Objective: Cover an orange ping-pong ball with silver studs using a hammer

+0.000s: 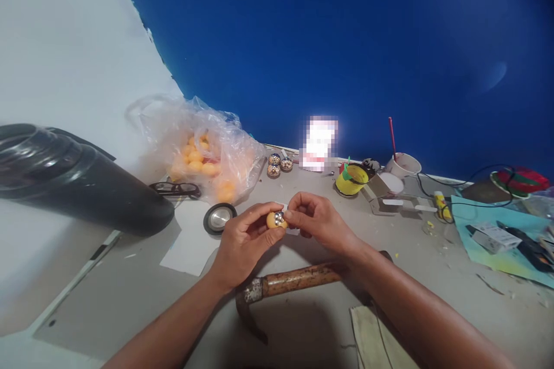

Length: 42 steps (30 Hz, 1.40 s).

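The left hand [249, 236] is holding an orange ball [271, 222] above the middle of the table [151, 294], with its thumb and fingers curling around it. The right hand [318, 219] is bending in close, its thumb and pointing finger nearly meeting at the ball; I can't tell if they are pinching anything. Shiny silver dots [279, 219] are covering just one patch, so this ball is looking only partly done, with lots of orange showing. Three silver-dotted balls [286, 164] are sitting near the table's back edge, looking done or nearly done. Many bare orange balls [210, 169] are lying in a clear plastic bag [244, 153] by the back left corner, so most of the job is probably waiting.
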Available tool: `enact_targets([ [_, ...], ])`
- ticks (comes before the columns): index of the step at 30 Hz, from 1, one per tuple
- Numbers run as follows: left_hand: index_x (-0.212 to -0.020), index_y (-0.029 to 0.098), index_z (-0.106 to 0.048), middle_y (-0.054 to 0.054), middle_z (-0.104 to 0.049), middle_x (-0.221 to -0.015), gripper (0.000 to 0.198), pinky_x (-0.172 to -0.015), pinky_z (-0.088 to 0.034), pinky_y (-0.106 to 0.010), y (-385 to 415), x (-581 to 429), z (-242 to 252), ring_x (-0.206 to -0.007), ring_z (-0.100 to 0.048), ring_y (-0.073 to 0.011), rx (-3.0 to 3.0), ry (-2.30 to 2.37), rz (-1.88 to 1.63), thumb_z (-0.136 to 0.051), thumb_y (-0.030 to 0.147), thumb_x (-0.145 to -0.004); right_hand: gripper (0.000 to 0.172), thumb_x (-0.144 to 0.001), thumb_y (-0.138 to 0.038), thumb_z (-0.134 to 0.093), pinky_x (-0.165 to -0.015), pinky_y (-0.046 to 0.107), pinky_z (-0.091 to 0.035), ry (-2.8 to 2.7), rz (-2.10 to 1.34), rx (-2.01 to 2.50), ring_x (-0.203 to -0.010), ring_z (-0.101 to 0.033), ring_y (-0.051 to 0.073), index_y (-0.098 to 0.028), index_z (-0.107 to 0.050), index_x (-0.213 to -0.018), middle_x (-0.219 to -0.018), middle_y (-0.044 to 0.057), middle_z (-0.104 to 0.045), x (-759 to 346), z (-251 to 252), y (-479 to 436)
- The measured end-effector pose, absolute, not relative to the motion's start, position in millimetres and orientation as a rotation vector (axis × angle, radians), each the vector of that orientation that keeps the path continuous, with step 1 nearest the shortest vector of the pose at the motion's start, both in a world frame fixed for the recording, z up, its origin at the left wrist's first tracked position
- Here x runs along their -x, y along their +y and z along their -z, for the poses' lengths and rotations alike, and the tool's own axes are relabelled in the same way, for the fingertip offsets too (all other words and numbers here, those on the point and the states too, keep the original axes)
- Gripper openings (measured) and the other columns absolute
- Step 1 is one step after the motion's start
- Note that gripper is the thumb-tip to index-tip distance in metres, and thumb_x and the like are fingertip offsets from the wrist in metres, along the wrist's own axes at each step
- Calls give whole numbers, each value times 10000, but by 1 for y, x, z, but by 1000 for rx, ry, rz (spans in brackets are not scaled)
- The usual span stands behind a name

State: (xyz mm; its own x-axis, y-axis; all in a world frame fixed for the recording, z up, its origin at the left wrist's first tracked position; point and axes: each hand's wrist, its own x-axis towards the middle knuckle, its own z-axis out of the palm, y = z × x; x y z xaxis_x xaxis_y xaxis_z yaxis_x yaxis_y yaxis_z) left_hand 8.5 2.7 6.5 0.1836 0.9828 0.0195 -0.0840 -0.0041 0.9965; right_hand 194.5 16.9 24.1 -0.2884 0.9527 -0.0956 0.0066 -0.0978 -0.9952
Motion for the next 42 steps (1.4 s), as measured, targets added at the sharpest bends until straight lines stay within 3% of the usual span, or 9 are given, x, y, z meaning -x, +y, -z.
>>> enact_targets([
  [3,-1058,179,-729,-34,-772,-906,327,-694,-615,-249,5,-9,-8,-718,-717,-145,-1142,955,-1122,-839,282,-768,148,-804,-260,-722,-587,231,-439,-1530,-1278,1125,-668,-538,112,-179,-659,-911,-800,-2,-635,-197,-26,15],
  [7,-1082,184,-692,-36,-771,-946,366,-703,-607,-223,7,-10,-12,-813,-739,-155,-1032,912,-1144,-849,259,-760,360,-791,-146,-737,-606,239,-492,-1771,-940,1056,-758,-578,125,-229,-678,-1136,-1052,44,-629,-195,-22,13],
  [11,-998,156,-709,-36,-766,-886,307,-730,-600,-214,5,-9,-12,-792,-729,-141,-1008,920,-1146,-858,255,-748,246,-870,-205,-742,-634,264,-550,-1832,-726,872,-815,-641,160,-217,-709,-1113,-1012,71,-665,-190,-10,14],
  [19,-1091,157,-746,-48,-789,-924,351,-703,-623,-258,-1,-11,-7,-756,-727,-162,-1062,989,-1188,-822,284,-773,293,-953,-184,-658,-831,323,-600,-1938,-321,778,-955,-688,197,-209,-657,-1246,-1073,111,-691,-190,4,11],
  [23,-1129,151,-752,-57,-795,-968,363,-747,-624,-268,-4,-12,-10,-801,-731,-176,-1162,1093,-1172,-774,309,-803,277,-974,-188,-626,-833,328,-609,-1975,-181,809,-949,-689,203,-208,-632,-1250,-1051,110,-703,-186,6,7],
  [33,-1140,153,-766,-80,-799,-1074,313,-900,-602,-301,-7,-14,-14,-957,-751,-216,-1563,1206,-1206,-673,267,-864,211,-986,-212,-598,-830,317,-622,-1963,-86,901,-934,-708,194,-226,-634,-1193,-1033,96,-695,-181,10,-2],
  [42,-1167,163,-762,-88,-782,-1150,321,-972,-565,-330,-9,-11,-12,-1045,-726,-234,-1542,1172,-1210,-679,276,-879,218,-987,-227,-598,-835,323,-620,-1968,-95,881,-940,-704,204,-214,-642,-1199,-1037,102,-688,-182,10,-1],
])
